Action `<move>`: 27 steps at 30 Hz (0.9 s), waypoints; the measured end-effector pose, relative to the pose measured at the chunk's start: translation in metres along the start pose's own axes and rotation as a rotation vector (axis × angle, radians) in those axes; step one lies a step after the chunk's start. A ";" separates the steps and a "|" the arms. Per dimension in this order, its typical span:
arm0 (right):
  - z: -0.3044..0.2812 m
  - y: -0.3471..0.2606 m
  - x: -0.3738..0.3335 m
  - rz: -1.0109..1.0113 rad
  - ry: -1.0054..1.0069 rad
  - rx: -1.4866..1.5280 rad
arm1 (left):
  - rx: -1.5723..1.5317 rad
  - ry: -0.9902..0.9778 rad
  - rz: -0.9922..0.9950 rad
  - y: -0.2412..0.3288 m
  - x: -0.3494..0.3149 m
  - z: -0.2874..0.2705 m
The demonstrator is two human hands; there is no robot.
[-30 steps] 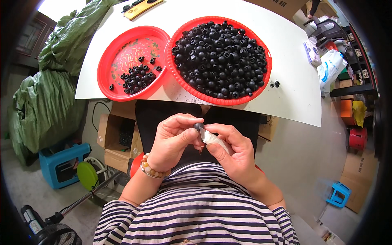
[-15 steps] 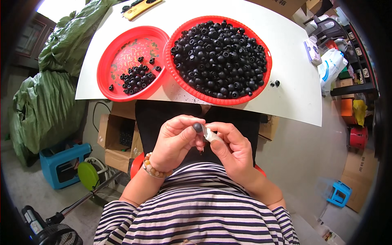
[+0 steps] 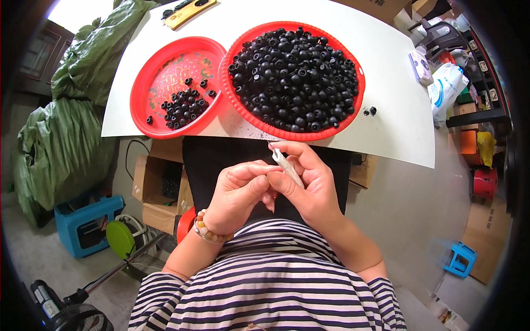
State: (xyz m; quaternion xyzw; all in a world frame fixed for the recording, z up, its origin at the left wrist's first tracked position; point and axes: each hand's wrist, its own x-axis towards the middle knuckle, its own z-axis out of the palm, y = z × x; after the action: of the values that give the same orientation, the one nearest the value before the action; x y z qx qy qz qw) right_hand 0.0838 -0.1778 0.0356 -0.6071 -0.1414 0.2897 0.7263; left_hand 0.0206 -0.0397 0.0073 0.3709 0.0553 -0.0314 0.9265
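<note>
In front of my striped shirt, my two hands are close together with fingertips meeting. My right hand (image 3: pixel 312 185) grips a small blade with a white-wrapped handle (image 3: pixel 289 167), its tip end pointing up toward the table edge. My left hand (image 3: pixel 236 190), with a beaded bracelet at the wrist, is closed in a pinch; whatever lies between its fingers is hidden. Beyond the hands, a large red basin (image 3: pixel 361 91) is heaped with small black round pieces (image 3: pixel 292 77). To its left, a shallower red tray (image 3: pixel 144 83) carries a smaller group of hollowed black pieces (image 3: pixel 185 108).
The basin and tray stand on a white table (image 3: pixel 395 129) whose near edge lies just past my hands. Black crumbs (image 3: pixel 370 111) lie right of the basin. A cardboard box (image 3: pixel 152 187), a blue stool (image 3: pixel 88 226) and green sacks (image 3: pixel 63 149) are at the left.
The black ball at my left fingertips is out of sight now. My right hand has turned the blade upward, and its fingers have risen toward the table edge.
</note>
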 end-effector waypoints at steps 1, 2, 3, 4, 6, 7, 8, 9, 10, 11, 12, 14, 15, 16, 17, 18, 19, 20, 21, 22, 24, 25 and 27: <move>0.001 0.002 0.001 -0.004 0.019 0.038 | -0.018 0.002 0.047 -0.004 0.001 -0.004; 0.001 0.003 0.003 -0.007 0.039 0.075 | -0.004 0.009 0.038 -0.004 0.001 -0.006; 0.000 0.002 0.003 -0.038 0.043 0.084 | 0.010 0.015 0.029 -0.001 0.000 -0.008; 0.001 0.003 0.002 -0.035 0.038 0.076 | 0.024 0.023 0.018 -0.001 0.000 -0.009; 0.003 0.004 -0.001 -0.028 0.028 0.060 | 0.067 0.032 0.028 0.000 0.000 -0.007; 0.003 0.004 0.000 -0.025 0.033 0.027 | 0.075 0.042 0.025 0.002 0.000 -0.004; 0.001 0.005 0.000 -0.021 0.038 -0.005 | 0.084 0.052 0.023 0.002 0.000 -0.002; -0.001 0.005 0.000 -0.018 0.042 -0.038 | 0.121 0.086 0.024 0.002 0.001 -0.003; -0.002 0.006 0.001 -0.017 0.047 -0.072 | 0.159 0.119 0.027 0.003 0.001 -0.006; -0.002 0.007 0.003 -0.086 0.092 -0.050 | 0.196 0.152 0.030 0.004 0.002 -0.008; -0.006 0.007 0.002 -0.072 0.095 -0.063 | 0.264 0.225 0.057 0.008 0.003 -0.009; -0.011 0.005 -0.001 -0.029 0.094 -0.017 | 0.475 0.351 0.201 0.016 0.008 -0.021; -0.012 0.006 -0.002 -0.026 0.097 -0.019 | 0.526 0.417 0.257 0.022 0.010 -0.029; -0.014 0.008 -0.002 -0.024 0.102 -0.021 | 0.578 0.481 0.312 0.029 0.013 -0.038; -0.015 0.009 -0.004 -0.022 0.107 -0.022 | 0.697 0.555 0.361 0.040 0.015 -0.044; -0.016 0.010 -0.005 -0.003 0.102 -0.028 | 0.816 0.628 0.409 0.051 0.018 -0.050; -0.017 0.012 -0.007 0.017 0.091 -0.033 | 0.931 0.717 0.402 0.060 0.020 -0.059; -0.016 0.014 -0.008 0.035 0.079 -0.037 | 1.046 0.807 0.397 0.071 0.022 -0.068; -0.015 0.016 -0.009 0.038 0.081 -0.056 | 1.127 0.817 0.479 0.077 0.026 -0.083; -0.015 0.018 -0.009 0.031 0.079 -0.074 | 1.204 0.825 0.561 0.080 0.031 -0.090; -0.012 0.017 -0.010 0.057 0.061 -0.062 | 1.252 0.860 0.583 0.084 0.034 -0.093; -0.012 0.020 -0.011 0.032 0.047 -0.069 | 1.310 0.871 0.614 0.084 0.036 -0.090; -0.012 0.021 -0.011 0.033 0.042 -0.079 | 1.365 0.833 0.657 0.082 0.042 -0.079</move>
State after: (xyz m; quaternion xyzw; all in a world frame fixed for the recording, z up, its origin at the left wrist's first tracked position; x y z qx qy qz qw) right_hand 0.0766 -0.1920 0.0141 -0.6433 -0.1274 0.2834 0.6997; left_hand 0.0641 0.0732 0.0011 0.8248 0.2494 0.3501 0.3672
